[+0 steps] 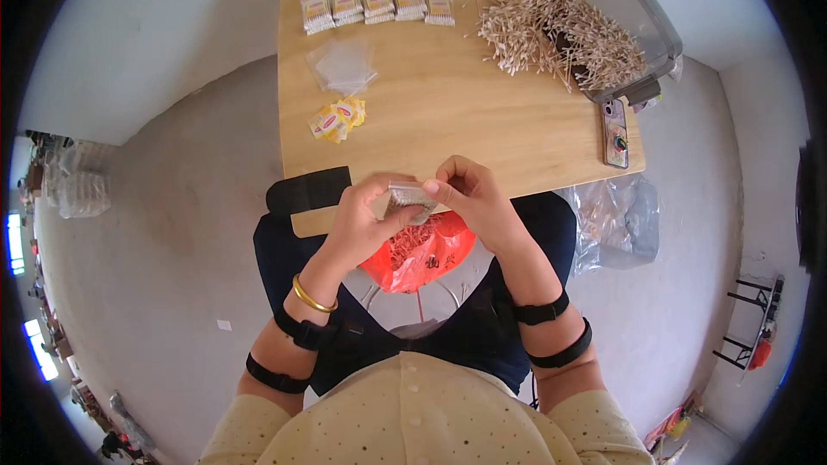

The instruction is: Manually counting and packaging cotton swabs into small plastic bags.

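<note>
In front of my chest, at the near edge of the table, my left hand (360, 213) grips a small clear zip bag (408, 196) packed with cotton swabs. Its thumb lies across the lower front of the bag. My right hand (479, 205) is closed, its thumb and forefinger pinching at the bag's upper right corner. Below both hands, between my knees, hangs a red plastic bag (422, 269) with thin reddish bits inside. Yellow and white paper cards (338, 119) lie on the left of the table, and behind them sits a stack of clear flat bags (342, 66).
Filled swab packs (377, 3) stand in a row at the back of the wooden table (448, 103). Loose cotton swabs (551, 34) spill from a tipped grey bin (642, 0). A phone (615, 133) lies near the right edge, a black flat piece (310, 191) at the left front corner.
</note>
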{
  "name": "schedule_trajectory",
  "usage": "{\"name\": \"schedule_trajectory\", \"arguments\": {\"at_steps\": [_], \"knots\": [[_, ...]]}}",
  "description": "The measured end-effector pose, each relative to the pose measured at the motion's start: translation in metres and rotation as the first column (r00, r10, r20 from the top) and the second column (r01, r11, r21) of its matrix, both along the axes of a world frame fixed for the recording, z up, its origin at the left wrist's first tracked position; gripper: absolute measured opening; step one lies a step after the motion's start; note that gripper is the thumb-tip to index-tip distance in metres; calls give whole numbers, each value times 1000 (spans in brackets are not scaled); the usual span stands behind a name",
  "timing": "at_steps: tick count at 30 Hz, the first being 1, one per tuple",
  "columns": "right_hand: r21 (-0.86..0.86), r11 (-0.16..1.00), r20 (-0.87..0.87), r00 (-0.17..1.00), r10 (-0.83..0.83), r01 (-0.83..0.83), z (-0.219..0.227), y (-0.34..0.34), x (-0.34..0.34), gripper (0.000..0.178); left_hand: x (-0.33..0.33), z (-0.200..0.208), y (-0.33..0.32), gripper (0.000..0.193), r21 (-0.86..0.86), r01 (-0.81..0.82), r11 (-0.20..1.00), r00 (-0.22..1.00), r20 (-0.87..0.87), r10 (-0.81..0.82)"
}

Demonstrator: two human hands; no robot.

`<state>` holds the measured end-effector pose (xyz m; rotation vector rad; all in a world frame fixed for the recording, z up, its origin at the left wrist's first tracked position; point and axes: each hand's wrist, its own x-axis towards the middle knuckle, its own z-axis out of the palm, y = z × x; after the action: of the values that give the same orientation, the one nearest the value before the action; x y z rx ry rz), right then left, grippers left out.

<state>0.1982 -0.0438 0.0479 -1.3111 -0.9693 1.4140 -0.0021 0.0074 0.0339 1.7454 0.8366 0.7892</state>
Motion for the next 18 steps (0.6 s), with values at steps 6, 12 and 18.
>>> {"name": "schedule_trajectory", "arguments": {"at_steps": [6, 12, 18], "knots": [[143, 989, 7, 1000, 29, -30, 53, -21, -12, 24, -14, 62, -27, 19, -208, 109, 972, 988, 131, -83], [180, 958, 128, 971, 200, -221, 92, -50, -11, 25, -26, 92, -53, 21, -159, 198, 967, 974, 139, -177], [245, 930, 208, 952, 224, -272, 126, -74, -25, 23, -37, 124, -76, 22, -118, 198, 973, 972, 153, -179]]}}
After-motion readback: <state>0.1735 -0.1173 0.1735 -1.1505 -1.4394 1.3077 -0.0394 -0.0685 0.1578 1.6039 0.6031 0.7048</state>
